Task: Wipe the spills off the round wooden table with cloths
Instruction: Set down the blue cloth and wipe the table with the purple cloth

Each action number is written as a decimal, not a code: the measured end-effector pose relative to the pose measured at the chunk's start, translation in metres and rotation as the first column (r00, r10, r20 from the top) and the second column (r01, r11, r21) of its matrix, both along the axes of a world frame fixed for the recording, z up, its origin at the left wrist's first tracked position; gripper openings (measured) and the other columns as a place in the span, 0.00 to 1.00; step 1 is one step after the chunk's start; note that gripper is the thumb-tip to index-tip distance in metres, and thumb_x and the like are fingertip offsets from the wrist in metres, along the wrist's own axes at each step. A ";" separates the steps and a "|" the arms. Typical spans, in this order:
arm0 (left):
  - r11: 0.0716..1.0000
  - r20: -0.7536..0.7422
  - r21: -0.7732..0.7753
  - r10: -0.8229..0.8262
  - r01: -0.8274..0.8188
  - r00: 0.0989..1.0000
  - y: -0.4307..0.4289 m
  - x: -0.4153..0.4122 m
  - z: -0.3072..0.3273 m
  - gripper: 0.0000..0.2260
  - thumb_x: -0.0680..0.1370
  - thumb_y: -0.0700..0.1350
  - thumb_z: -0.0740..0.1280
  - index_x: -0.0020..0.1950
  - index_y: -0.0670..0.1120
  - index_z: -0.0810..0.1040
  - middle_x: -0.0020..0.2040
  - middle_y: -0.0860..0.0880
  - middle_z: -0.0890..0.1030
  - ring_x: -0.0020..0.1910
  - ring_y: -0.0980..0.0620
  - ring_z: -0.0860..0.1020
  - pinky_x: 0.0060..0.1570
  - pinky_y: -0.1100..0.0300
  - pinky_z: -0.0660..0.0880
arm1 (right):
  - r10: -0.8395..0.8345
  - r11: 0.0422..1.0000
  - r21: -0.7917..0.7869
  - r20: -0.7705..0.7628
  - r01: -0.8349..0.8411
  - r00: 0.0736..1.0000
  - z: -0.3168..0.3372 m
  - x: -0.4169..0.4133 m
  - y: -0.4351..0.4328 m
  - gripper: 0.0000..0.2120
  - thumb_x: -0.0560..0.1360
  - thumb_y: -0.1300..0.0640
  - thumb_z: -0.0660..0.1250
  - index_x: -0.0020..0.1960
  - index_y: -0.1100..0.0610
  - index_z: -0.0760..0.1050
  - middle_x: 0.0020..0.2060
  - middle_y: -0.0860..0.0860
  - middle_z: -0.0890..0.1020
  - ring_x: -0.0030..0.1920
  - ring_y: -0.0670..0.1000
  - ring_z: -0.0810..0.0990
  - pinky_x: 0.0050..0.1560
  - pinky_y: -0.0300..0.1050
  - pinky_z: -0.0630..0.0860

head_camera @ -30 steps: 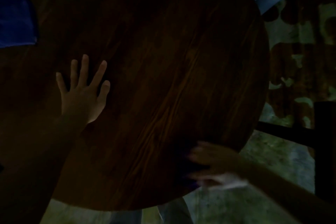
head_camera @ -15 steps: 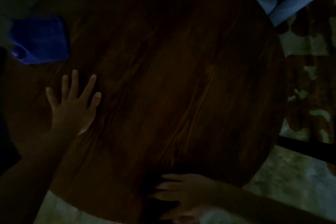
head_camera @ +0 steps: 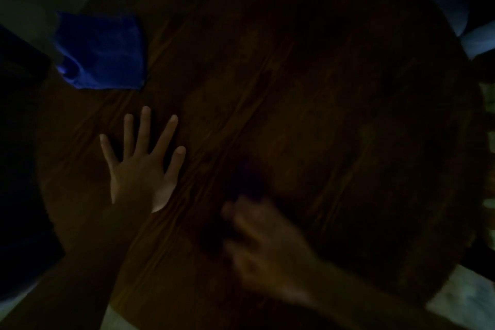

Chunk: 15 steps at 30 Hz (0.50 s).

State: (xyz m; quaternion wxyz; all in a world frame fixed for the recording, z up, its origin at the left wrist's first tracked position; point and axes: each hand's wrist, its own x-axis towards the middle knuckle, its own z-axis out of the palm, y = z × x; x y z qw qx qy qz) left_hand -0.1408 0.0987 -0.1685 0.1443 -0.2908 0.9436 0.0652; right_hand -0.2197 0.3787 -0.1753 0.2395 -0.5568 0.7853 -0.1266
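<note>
hands on a dim round table, one flat, one blurred

your left hand (head_camera: 142, 169) lies flat on the round wooden table (head_camera: 348, 115), palm down, all five fingers spread wide and clamped on nothing. its forearm runs back toward the lower left corner and is almost lost in shadow.

your right hand (head_camera: 265, 246) sits lower and to the right of the left one, near the table's near edge, and it is smeared with motion blur. its fingers point up and to the left. just past the fingertips there is a dark cloth (head_camera: 246, 182) with a faint purple tint, lying on the wood. you cannot tell from this view whether the fingers are curled around it, pressing on it, or only touching it; the light is too low and the blur too strong.

the two hands are apart, with a strip of bare wood grain between them.

further out, a blue cloth (head_camera: 104, 53) lies crumpled at the table's far left edge, beyond your left hand's fingertips and not touching them. part of it seems to hang over the rim.

the tabletop fills most of the view, its grain running diagonally. any spills on it cannot be made out in this darkness. pale fabric (head_camera: 471, 8) shows past the upper right rim, and a light patch of floor (head_camera: 466, 300) past the lower right.
</note>
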 end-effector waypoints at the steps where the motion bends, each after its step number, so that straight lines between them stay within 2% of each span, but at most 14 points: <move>1: 1.000 0.003 -0.003 -0.002 0.002 1.000 0.001 0.000 0.000 0.27 0.80 0.67 0.38 0.79 0.67 0.37 0.82 0.52 0.36 0.80 0.47 0.34 0.74 0.31 0.37 | 0.120 0.986 0.077 0.266 -0.146 0.957 0.003 -0.001 -0.008 0.19 0.86 0.46 0.54 0.71 0.50 0.74 0.69 0.39 0.73 0.69 0.40 0.72 0.71 0.48 0.71; 2: 1.000 0.006 -0.001 -0.007 0.007 1.000 0.001 -0.001 0.000 0.27 0.80 0.68 0.38 0.79 0.66 0.36 0.82 0.52 0.35 0.80 0.47 0.34 0.74 0.31 0.38 | -0.003 0.985 0.156 0.438 -0.072 0.899 0.019 -0.014 -0.022 0.17 0.86 0.47 0.55 0.67 0.51 0.76 0.59 0.41 0.79 0.58 0.41 0.78 0.57 0.42 0.80; 3: 1.000 0.007 0.001 -0.010 0.010 1.000 0.000 -0.002 0.000 0.27 0.80 0.68 0.37 0.78 0.66 0.35 0.82 0.52 0.35 0.80 0.46 0.33 0.74 0.31 0.38 | -0.145 0.967 0.254 0.516 0.011 0.845 0.025 -0.046 -0.031 0.12 0.85 0.50 0.58 0.59 0.51 0.78 0.50 0.44 0.80 0.46 0.42 0.81 0.41 0.37 0.81; 4: 1.000 0.005 -0.001 -0.012 0.012 1.000 -0.001 -0.003 0.000 0.27 0.80 0.68 0.37 0.78 0.66 0.35 0.82 0.52 0.34 0.80 0.46 0.33 0.74 0.31 0.38 | -0.179 0.962 0.273 0.546 0.029 0.819 0.031 -0.069 -0.038 0.10 0.85 0.51 0.59 0.52 0.51 0.79 0.46 0.46 0.80 0.39 0.43 0.81 0.34 0.35 0.80; 5: 1.000 0.001 -0.001 -0.010 0.010 1.000 -0.002 -0.003 -0.001 0.27 0.80 0.68 0.37 0.78 0.67 0.34 0.82 0.52 0.34 0.80 0.46 0.33 0.74 0.31 0.38 | -0.131 0.955 0.295 0.502 -0.027 0.855 0.043 -0.091 -0.046 0.12 0.84 0.51 0.59 0.51 0.52 0.80 0.47 0.48 0.82 0.37 0.43 0.82 0.37 0.36 0.80; 6: 1.000 -0.001 0.000 -0.011 0.011 1.000 -0.003 -0.002 -0.001 0.27 0.79 0.68 0.36 0.78 0.67 0.34 0.82 0.51 0.34 0.80 0.46 0.34 0.74 0.30 0.38 | -0.133 0.964 0.266 0.380 0.029 0.915 0.050 -0.105 -0.045 0.13 0.84 0.49 0.59 0.55 0.53 0.80 0.53 0.50 0.82 0.40 0.43 0.83 0.47 0.40 0.81; 7: 1.000 -0.004 0.002 -0.012 0.012 1.000 -0.003 -0.001 -0.002 0.27 0.79 0.68 0.37 0.78 0.67 0.35 0.82 0.51 0.35 0.80 0.45 0.34 0.74 0.30 0.38 | -0.134 0.968 0.240 0.227 0.078 0.965 0.051 -0.124 -0.048 0.15 0.84 0.48 0.59 0.61 0.54 0.79 0.60 0.51 0.81 0.48 0.44 0.82 0.58 0.43 0.79; 8: 1.000 -0.009 0.001 -0.016 0.016 1.000 -0.003 0.000 -0.002 0.27 0.80 0.68 0.37 0.78 0.66 0.35 0.82 0.51 0.35 0.80 0.45 0.35 0.74 0.31 0.38 | -0.175 0.972 0.176 0.082 0.158 0.981 0.044 -0.139 -0.045 0.16 0.83 0.47 0.60 0.66 0.52 0.77 0.64 0.51 0.78 0.57 0.46 0.79 0.64 0.46 0.75; 9: 1.000 -0.012 0.000 -0.025 0.025 1.000 -0.003 0.000 -0.001 0.27 0.80 0.67 0.37 0.79 0.66 0.36 0.82 0.51 0.36 0.80 0.45 0.35 0.74 0.31 0.38 | -0.317 0.941 0.099 -0.072 0.323 0.946 0.037 -0.156 -0.043 0.17 0.83 0.47 0.59 0.69 0.51 0.74 0.67 0.52 0.75 0.64 0.49 0.75 0.67 0.50 0.73; 10: 1.000 -0.017 0.001 -0.029 0.029 0.999 -0.004 0.000 -0.001 0.27 0.80 0.67 0.38 0.79 0.66 0.37 0.82 0.51 0.36 0.80 0.45 0.35 0.74 0.31 0.37 | -0.422 0.901 -0.009 -0.250 0.434 0.871 0.029 -0.179 -0.047 0.20 0.83 0.47 0.57 0.71 0.51 0.73 0.72 0.57 0.71 0.70 0.55 0.71 0.70 0.55 0.71; 12: 1.000 -0.034 0.006 -0.028 0.028 0.999 -0.004 0.000 -0.001 0.26 0.81 0.65 0.38 0.79 0.65 0.38 0.82 0.51 0.37 0.80 0.46 0.35 0.74 0.31 0.37 | -0.704 0.688 -0.059 -0.300 0.723 0.644 0.027 -0.211 -0.069 0.24 0.84 0.45 0.53 0.76 0.53 0.68 0.78 0.63 0.62 0.78 0.63 0.61 0.77 0.60 0.62; 13: 1.000 -0.037 0.007 -0.027 0.028 0.999 -0.005 0.001 -0.002 0.26 0.81 0.64 0.38 0.79 0.65 0.38 0.82 0.51 0.37 0.80 0.46 0.35 0.74 0.31 0.37 | -0.760 0.629 -0.083 -0.273 0.773 0.589 0.024 -0.208 -0.081 0.24 0.84 0.45 0.53 0.76 0.53 0.69 0.79 0.63 0.61 0.78 0.64 0.61 0.77 0.60 0.61; 14: 0.999 -0.038 0.010 -0.030 0.030 0.999 -0.006 0.001 -0.002 0.26 0.81 0.64 0.38 0.79 0.65 0.38 0.82 0.51 0.37 0.80 0.46 0.35 0.74 0.31 0.37 | -0.719 0.681 -0.113 -0.292 0.724 0.631 0.017 -0.188 -0.088 0.24 0.83 0.45 0.55 0.74 0.54 0.72 0.77 0.64 0.64 0.77 0.65 0.64 0.76 0.61 0.63; 15: 0.999 -0.037 0.014 -0.035 0.035 0.999 -0.007 0.002 -0.002 0.26 0.82 0.63 0.37 0.79 0.65 0.38 0.82 0.52 0.37 0.80 0.46 0.35 0.74 0.32 0.37 | -0.600 0.793 -0.136 -0.345 0.595 0.722 0.010 -0.157 -0.091 0.22 0.81 0.47 0.59 0.70 0.55 0.75 0.75 0.64 0.68 0.75 0.66 0.67 0.73 0.61 0.66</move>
